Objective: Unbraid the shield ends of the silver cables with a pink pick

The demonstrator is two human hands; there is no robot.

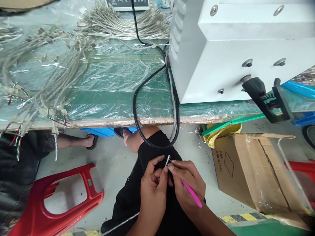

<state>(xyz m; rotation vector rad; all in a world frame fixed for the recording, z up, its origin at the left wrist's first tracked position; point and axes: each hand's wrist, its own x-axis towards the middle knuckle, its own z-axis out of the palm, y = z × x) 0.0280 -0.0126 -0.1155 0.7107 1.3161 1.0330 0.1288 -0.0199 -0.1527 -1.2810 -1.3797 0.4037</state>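
Over my lap, my left hand (154, 188) pinches a thin cable between thumb and fingers. The cable's silvery braided end (168, 160) sticks up past the fingertips, and a length of clear-sheathed cable (121, 224) shows beyond my left forearm. My right hand (188, 185) is closed around a slim tool with a pink handle (193, 195). Its handle points down and right, away from the palm. The tool's thin tip lies close to the braided end; whether they touch I cannot tell. Both hands' fingertips nearly meet.
Bundles of clear cables (61, 72) lie on the film-covered bench (105, 88), some overhanging its edge. A white machine (209, 65) with a black nozzle-like part stands right. A black cord (135, 108) loops down. Below are a red stool (81, 203), a cardboard box (228, 170) and another person's leg (76, 141).
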